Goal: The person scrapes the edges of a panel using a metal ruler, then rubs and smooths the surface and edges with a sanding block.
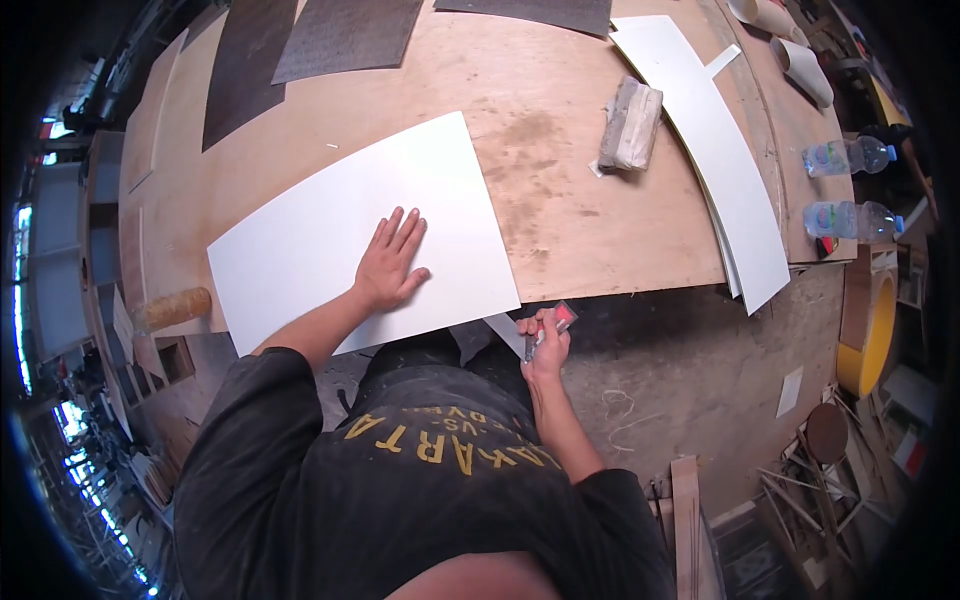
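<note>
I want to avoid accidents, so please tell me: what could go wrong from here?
The white sheet under the left hand could slide, as only that hand visibly holds it down. The small object in the right hand might drop, being held off the table. Two plastic bottles near the table's edge could be knocked over.

We're rocking a faded-looking black tee point(380, 520) with chunky yellow letters point(436, 450) up around its 12 o'clock, loose short sleeves point(262, 405) at our 10 and 3, plus dark pants point(425, 352) poking out toward 12.
</note>
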The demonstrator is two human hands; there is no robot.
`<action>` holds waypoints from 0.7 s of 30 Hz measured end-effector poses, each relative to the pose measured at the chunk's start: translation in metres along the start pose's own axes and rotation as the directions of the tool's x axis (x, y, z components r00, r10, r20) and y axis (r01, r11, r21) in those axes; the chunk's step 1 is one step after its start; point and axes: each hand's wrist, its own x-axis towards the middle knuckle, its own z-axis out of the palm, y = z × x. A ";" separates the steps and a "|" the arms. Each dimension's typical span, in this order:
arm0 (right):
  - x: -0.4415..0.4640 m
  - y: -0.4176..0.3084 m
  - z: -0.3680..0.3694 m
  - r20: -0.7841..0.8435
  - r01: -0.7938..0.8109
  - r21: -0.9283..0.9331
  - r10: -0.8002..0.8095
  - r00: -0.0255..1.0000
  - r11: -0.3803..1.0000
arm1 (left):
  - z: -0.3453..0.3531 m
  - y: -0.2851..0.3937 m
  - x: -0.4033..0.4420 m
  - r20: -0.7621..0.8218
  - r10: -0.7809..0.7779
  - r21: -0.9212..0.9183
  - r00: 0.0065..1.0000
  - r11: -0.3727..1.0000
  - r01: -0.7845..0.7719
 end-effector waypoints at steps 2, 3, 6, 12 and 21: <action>0.005 0.001 0.007 -0.011 0.027 -0.018 -0.027 1.000 0.999 | 0.000 0.001 0.001 -0.003 0.000 0.004 1.000 1.000 0.000; 0.009 0.004 0.011 -0.012 0.038 -0.026 -0.039 0.999 0.999 | -0.001 0.001 0.002 -0.008 0.001 0.003 1.000 1.000 -0.001; 0.010 0.006 0.021 -0.058 0.056 -0.039 -0.058 0.997 0.998 | 0.000 -0.001 0.003 -0.007 0.004 0.013 1.000 1.000 -0.003; 0.005 -0.006 0.037 -0.159 0.030 -0.027 -0.034 0.987 0.999 | 0.005 -0.005 0.003 -0.022 0.021 0.007 1.000 1.000 -0.021; 0.004 -0.025 0.039 -0.147 0.123 -0.085 -0.134 0.980 0.989 | 0.006 -0.007 0.002 -0.040 0.037 -0.002 0.999 0.999 -0.037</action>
